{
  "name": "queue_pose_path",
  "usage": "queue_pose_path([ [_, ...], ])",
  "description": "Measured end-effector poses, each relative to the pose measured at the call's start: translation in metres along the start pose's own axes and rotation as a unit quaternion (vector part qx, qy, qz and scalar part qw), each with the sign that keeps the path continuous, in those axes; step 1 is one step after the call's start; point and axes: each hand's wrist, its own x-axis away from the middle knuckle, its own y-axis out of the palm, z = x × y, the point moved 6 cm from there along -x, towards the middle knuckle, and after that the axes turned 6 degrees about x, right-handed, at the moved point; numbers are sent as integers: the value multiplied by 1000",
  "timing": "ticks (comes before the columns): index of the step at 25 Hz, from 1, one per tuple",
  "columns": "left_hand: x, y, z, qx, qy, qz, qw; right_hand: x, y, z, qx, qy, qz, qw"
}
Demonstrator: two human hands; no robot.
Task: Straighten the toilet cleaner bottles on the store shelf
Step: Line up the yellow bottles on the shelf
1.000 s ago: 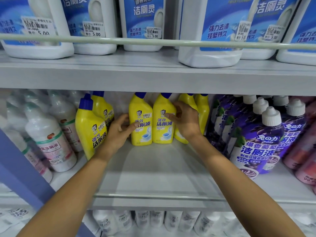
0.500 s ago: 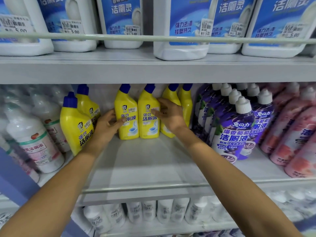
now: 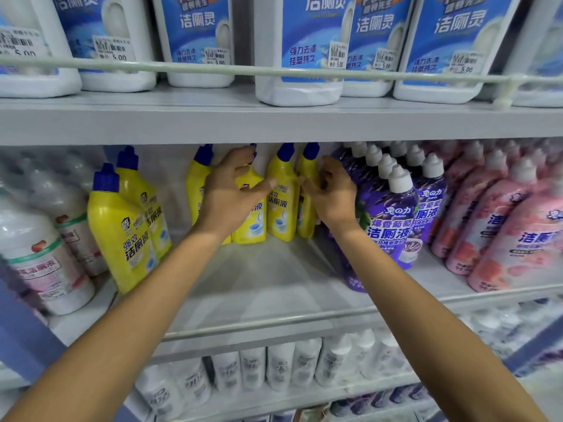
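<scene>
**Both hands are holding yellow bottles at the back of the shelf**

On the middle shelf (image 3: pixel 274 287), four yellow toilet cleaner bottles with blue caps are standing in a row at the back, well behind the front edge. The left hand (image 3: pixel 230 196) is covering the top of the second yellow bottle (image 3: pixel 251 220). Its fingers are curling round the neck just under the cap, and its thumb is lying out to the right across the shoulder of the third yellow bottle (image 3: pixel 281 208). The first yellow bottle (image 3: pixel 195 190) is standing just left of that hand, partly hidden by it.

The right hand (image 3: pixel 333 193) is gripping the fourth yellow bottle (image 3: pixel 306 214), its bent fingers closing on the bottle's right side (the thumb is hidden, so how firm the hold is cannot be told). The third and fourth bottles are touching.

The front yellow bottles (image 3: pixel 118 233), a pair, are sitting further left and nearer the shelf edge, one just behind the other. Purple bottles (image 3: pixel 393 214) with white caps are crowding in just beside the right wrist. Pink bottles (image 3: pixel 502 226) are standing beyond them, and white bottles (image 3: pixel 39 257) are filling the far left. On the shelf above, big white jugs (image 3: pixel 300 50) with blue labels are sitting behind a thin rail (image 3: pixel 213 69).
</scene>
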Motion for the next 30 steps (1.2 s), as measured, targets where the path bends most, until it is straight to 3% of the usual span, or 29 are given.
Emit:
queue_pose_path([
  [3, -47, 52, 16, -115, 36, -73, 990, -22, 7, -8, 61, 0, -10, 998],
  [6, -83, 78, -8, -193, 6, -85, 977, -51, 10, -12, 58, 25, 10, 998],
  [11, -91, 84, -36, -188, -3, -29, 982, -59, 20, -4, 51, 61, -13, 997],
  [19, -62, 65, -18, -171, 52, -17, 984, -25, 1, -19, 53, -33, 60, 996],
  [23, -42, 34, 1, -140, 34, -5, 990, 3, -19, -38, 25, -113, 72, 991],
  [27, -17, -10, 13, -7, -17, 37, 999, 23, -9, -51, -12, -131, 21, 991],
  [30, -3, -33, 14, -68, -2, 39, 997, 33, 9, -55, -62, -111, -81, 989],
])
